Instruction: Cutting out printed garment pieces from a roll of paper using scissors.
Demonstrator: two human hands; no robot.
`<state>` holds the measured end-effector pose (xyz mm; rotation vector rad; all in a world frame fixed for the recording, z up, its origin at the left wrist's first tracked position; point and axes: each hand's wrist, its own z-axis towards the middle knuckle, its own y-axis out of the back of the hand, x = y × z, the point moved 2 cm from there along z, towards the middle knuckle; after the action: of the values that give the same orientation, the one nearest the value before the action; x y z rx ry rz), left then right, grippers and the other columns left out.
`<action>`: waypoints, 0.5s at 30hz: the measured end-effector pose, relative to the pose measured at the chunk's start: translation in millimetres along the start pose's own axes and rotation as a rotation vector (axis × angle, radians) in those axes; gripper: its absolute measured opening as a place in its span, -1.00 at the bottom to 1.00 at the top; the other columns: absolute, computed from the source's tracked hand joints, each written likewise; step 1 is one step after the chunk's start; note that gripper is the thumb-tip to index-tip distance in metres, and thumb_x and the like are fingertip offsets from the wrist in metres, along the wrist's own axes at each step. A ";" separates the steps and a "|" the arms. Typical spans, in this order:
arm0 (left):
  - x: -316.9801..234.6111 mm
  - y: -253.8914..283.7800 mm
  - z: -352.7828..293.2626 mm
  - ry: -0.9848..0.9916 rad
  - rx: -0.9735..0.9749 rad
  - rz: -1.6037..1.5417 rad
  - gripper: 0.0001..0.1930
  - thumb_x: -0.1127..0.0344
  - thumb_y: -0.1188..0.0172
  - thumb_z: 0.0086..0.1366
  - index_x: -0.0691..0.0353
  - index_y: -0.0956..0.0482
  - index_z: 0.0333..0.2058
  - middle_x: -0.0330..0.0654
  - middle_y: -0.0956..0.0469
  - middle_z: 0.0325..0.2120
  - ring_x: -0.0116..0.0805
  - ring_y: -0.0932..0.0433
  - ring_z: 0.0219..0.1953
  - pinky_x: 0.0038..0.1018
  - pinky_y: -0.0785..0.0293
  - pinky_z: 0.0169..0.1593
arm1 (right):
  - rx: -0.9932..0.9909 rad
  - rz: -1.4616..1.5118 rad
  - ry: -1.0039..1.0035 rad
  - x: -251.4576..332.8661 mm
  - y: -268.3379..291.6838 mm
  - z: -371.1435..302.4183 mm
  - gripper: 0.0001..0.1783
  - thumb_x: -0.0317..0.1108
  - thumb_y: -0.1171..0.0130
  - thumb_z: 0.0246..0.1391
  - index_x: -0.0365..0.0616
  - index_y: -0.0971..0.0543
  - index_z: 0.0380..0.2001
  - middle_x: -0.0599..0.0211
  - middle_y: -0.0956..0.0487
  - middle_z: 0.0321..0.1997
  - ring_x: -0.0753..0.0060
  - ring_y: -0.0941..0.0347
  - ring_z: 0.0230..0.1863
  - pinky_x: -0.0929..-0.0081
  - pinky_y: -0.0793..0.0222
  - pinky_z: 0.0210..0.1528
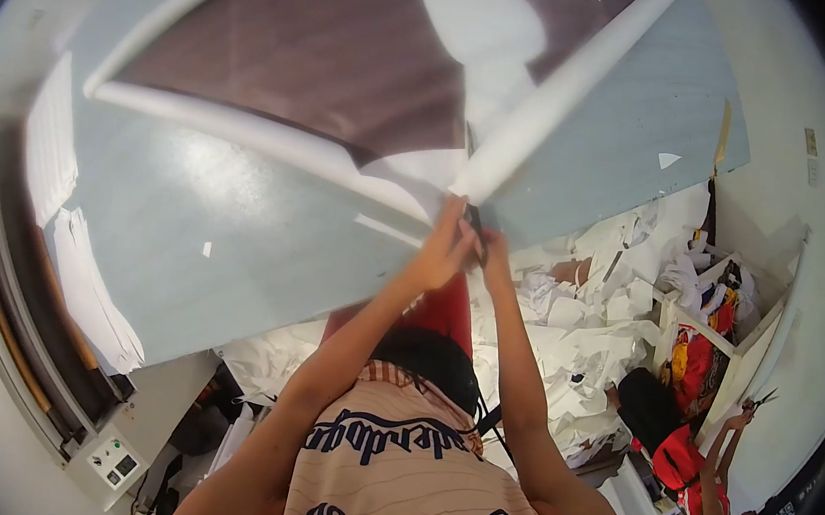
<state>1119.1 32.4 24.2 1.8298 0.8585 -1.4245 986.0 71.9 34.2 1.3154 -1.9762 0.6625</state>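
Note:
A large printed sheet [302, 65], dark brown with white borders, lies on a blue-grey table, its white edges curling up. My left hand [444, 244] is closed at the sheet's near corner, fingertips against the white material. Just beside it, my right hand [494, 254] is closed around a dark tool [475, 226]. Fingers and blur hide most of this tool, so its exact kind is unclear. A thin dark edge shows on the sheet just beyond the hands. Close to my left hand lies a narrow white strip [387, 231].
The table [261, 262] carries small white scraps. White offcuts [576, 330] heap on the floor at right, near a white wooden frame bin [726, 336] of colourful cloth. A co-worker in red [683, 462] holds scissors [757, 402] at lower right. A roller machine [17, 286] stands left.

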 end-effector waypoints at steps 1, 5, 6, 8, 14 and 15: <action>2.7 -0.5 0.4 0.060 0.032 -0.118 -0.33 0.23 -0.01 0.50 0.33 0.03 0.44 0.21 -0.05 0.41 0.11 -0.21 0.39 -0.21 -0.23 0.35 | -0.001 0.004 0.012 1.3 -2.8 1.3 -0.60 -0.02 -0.37 0.14 -0.14 -0.61 -0.50 0.56 -0.44 -0.67 0.67 -0.25 -0.74 0.59 -0.14 -0.69; 3.6 4.0 -2.7 0.002 -0.083 0.037 -0.31 0.21 0.00 0.50 0.32 0.07 0.45 0.21 -0.20 0.33 0.11 -0.36 0.28 -0.21 -0.31 0.29 | -0.044 0.166 -0.009 -3.2 -21.5 1.8 -0.62 -0.03 -0.36 0.16 -0.15 -0.63 -0.46 0.55 -0.46 -0.65 0.67 -0.24 -0.74 0.58 -0.11 -0.68; 1.4 4.4 -2.6 -0.008 -0.101 0.055 -0.30 0.21 0.00 0.51 0.31 0.10 0.45 0.22 -0.24 0.31 0.12 -0.37 0.28 -0.21 -0.31 0.29 | -0.019 0.191 0.015 -8.6 -20.3 4.9 -0.63 -0.05 -0.35 0.16 -0.15 -0.63 -0.44 0.55 -0.47 -0.63 0.67 -0.27 -0.71 0.59 -0.12 -0.65; -6.7 -2.3 -3.2 -0.031 -0.104 0.078 -0.29 0.20 0.01 0.51 0.30 0.13 0.46 0.24 -0.28 0.29 0.14 -0.37 0.29 -0.20 -0.31 0.30 | -0.003 0.228 0.052 -19.4 -8.6 10.3 -0.65 -0.06 -0.34 0.17 -0.15 -0.63 -0.43 0.55 -0.48 -0.62 0.67 -0.29 -0.68 0.61 -0.14 -0.63; -24.0 -4.3 -9.5 0.003 0.003 -0.086 -0.27 0.15 0.00 0.51 0.27 0.16 0.45 0.29 -0.33 0.24 0.14 -0.38 0.29 -0.15 -0.32 0.30 | -0.064 0.219 -0.021 -5.9 -17.8 27.1 -0.61 -0.01 -0.42 0.09 -0.08 -0.59 -0.54 0.64 -0.41 -0.60 0.70 -0.25 -0.60 0.64 -0.07 -0.55; -21.9 -3.3 -9.8 -0.002 -0.002 -0.076 -0.27 0.15 0.00 0.51 0.27 0.16 0.45 0.29 -0.33 0.24 0.14 -0.38 0.29 -0.15 -0.32 0.30 | -0.055 0.224 -0.014 1.2 -25.6 25.6 -0.61 -0.01 -0.42 0.09 -0.08 -0.59 -0.54 0.64 -0.41 -0.60 0.70 -0.25 -0.60 0.64 -0.07 -0.55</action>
<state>1117.6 40.1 47.1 1.8115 0.9376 -1.4715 1003.2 43.5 19.6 1.0783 -2.1579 0.6988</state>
